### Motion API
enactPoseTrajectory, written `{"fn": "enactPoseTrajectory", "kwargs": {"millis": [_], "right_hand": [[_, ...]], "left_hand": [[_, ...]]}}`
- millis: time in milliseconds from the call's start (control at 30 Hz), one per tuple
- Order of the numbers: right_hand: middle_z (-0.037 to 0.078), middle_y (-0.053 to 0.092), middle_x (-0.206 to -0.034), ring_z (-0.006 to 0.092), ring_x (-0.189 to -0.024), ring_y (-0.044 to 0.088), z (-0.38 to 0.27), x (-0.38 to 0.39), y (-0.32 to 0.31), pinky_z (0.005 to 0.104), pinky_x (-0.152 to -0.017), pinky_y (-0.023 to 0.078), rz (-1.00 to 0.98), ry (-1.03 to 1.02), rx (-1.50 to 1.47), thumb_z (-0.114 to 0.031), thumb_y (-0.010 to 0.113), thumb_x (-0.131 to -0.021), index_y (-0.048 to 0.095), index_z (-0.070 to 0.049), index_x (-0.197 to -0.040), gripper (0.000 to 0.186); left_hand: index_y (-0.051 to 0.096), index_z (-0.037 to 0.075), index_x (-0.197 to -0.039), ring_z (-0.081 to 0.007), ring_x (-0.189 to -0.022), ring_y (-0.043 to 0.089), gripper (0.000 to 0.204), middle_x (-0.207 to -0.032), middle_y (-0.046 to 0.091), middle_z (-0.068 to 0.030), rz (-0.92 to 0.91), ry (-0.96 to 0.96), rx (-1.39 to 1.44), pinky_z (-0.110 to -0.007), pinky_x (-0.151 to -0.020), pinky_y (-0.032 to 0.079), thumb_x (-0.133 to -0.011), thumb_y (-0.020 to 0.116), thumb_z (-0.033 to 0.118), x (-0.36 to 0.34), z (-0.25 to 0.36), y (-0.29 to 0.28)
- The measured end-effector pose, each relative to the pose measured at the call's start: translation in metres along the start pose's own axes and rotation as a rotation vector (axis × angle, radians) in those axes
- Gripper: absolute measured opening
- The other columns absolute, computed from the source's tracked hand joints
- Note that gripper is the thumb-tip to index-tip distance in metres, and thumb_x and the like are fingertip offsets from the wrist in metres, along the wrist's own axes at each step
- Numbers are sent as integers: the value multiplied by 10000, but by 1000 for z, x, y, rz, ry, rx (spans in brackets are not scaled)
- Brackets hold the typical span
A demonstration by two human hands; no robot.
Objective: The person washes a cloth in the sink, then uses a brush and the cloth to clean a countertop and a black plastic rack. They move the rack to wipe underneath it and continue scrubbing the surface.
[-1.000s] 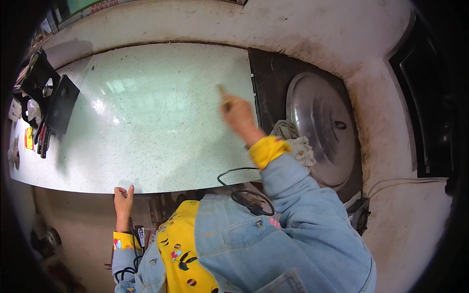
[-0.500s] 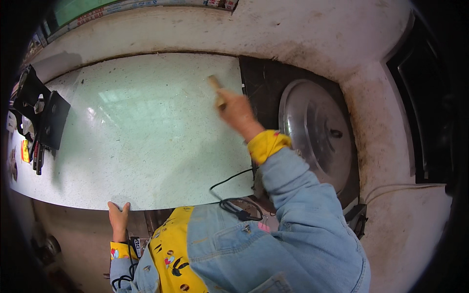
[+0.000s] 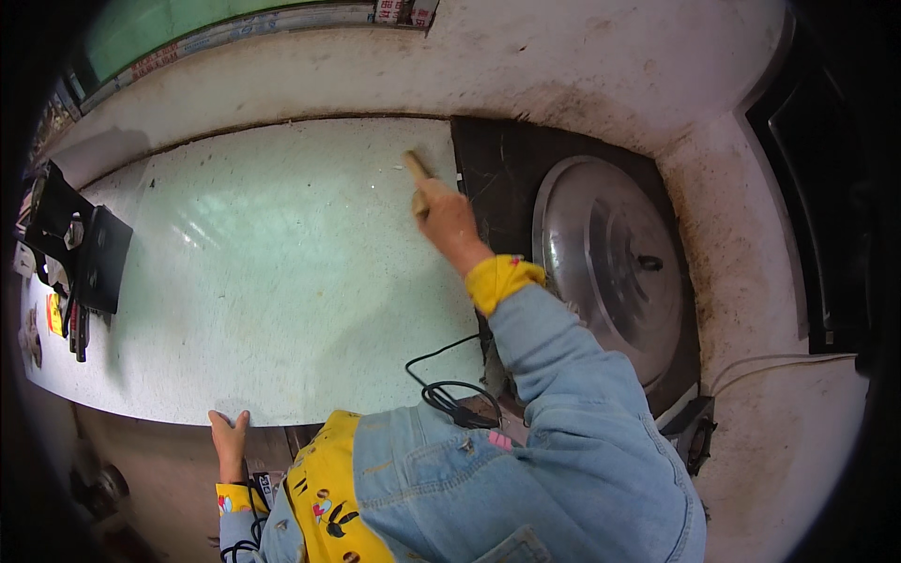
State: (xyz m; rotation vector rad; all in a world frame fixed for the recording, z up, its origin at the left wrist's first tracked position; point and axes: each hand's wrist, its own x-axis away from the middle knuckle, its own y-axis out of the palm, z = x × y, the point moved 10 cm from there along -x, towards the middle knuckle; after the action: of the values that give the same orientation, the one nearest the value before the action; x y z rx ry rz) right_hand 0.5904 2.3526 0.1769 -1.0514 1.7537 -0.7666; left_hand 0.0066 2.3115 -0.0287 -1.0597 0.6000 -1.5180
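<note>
Pale tabletop is being touched at its near edge by the left hand; whether it is being clamped cannot be told. In the right hand, toward the far right corner, a tan stick is being gripped; low, level handling is probably being called for.

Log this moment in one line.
right hand: grips tan object over pale tabletop, contact unclear | left hand: at tabletop's near edge | right of tabletop: round metal lid

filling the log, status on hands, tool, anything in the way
Right hand grips tan tool over counter. Left hand at counter's near edge. Possible snag: black cord, near right corner.
</note>
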Motion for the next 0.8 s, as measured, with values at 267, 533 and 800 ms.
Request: {"fn": "enactPoseTrajectory", "kwargs": {"millis": [267,533,800], "right_hand": [[151,633,-1003,321,-949,614,-35,15,54,389,-848,496,-258,-206,-198,-46,669,-726,615,-90,-1044,325],[196,627,-1032,325,-936,621,77,-48,58,388,-858,504,-326,236,309,-82,588,-840,681,-11,-979,181],[192,628,-1008,346,-870,636,5,-44,14,366,-750,525,130,-155,-315,-146,602,-826,604,-14,-1057,266]], "left_hand": [[387,-12,-914,-335,-723,497,483,-779,494,-180,23,-3,27,-407,-674,426,-749,750,260,2,-1,-1],[378,1,-893,-313,-696,462,458,-755,462,-163,54,-7,18,-397,-660,419,-753,746,234,5,-5,-2],[359,12,-885,-263,-705,415,441,-762,424,-128,21,-55,53,-378,-666,406,-751,741,187,5,-12,0]]}}
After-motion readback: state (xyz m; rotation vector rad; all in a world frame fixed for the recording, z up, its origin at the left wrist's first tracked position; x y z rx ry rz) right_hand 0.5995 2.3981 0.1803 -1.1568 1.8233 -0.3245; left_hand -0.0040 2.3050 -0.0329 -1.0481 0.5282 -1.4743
